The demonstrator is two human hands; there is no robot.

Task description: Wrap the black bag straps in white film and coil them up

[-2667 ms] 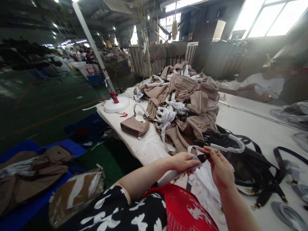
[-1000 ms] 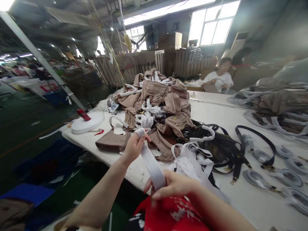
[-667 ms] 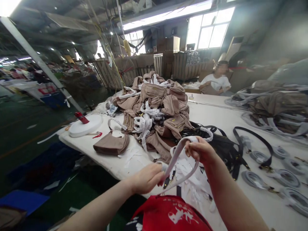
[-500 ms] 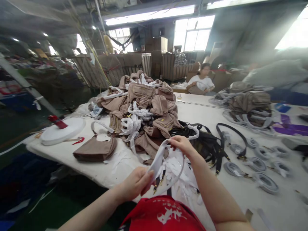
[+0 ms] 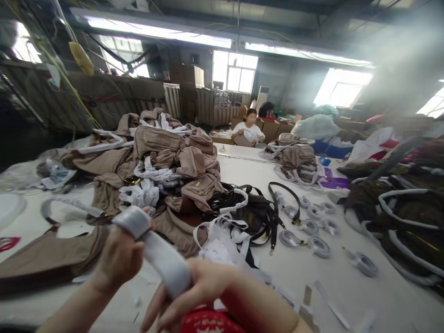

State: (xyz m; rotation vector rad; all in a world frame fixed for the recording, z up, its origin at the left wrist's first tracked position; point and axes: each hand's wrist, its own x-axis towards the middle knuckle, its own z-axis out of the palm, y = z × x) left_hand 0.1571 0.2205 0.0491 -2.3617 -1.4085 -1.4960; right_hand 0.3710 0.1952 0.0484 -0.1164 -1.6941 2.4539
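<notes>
A strap in a whitish-grey wrapping (image 5: pixel 166 261) stretches between my two hands, slightly blurred. My left hand (image 5: pixel 120 259) is closed, with one end of the strap looped around its fingers. Lower down, my right hand (image 5: pixel 197 289) grips the other stretch between thumb and fingers. Beyond my left hand lies a brown shoulder bag (image 5: pixel 58 252) with a partly wrapped strap. A heap of brown bags (image 5: pixel 157 141) rises behind both hands. White wrapping scraps (image 5: pixel 220 245) lie past my right hand.
Black straps (image 5: pixel 243 208) lie beside the heap. Several wrapped strap coils (image 5: pixel 319 246) sit farther right on the white table (image 5: pixel 277 282). Dark bags with pale wrapped handles (image 5: pixel 412 217) are piled at the right edge. A person (image 5: pixel 249 129) sits across the table holding brown fabric.
My view has turned right. My hands have moved left in view, and the strap now loops around my left hand instead of stretching up to the right hand.
</notes>
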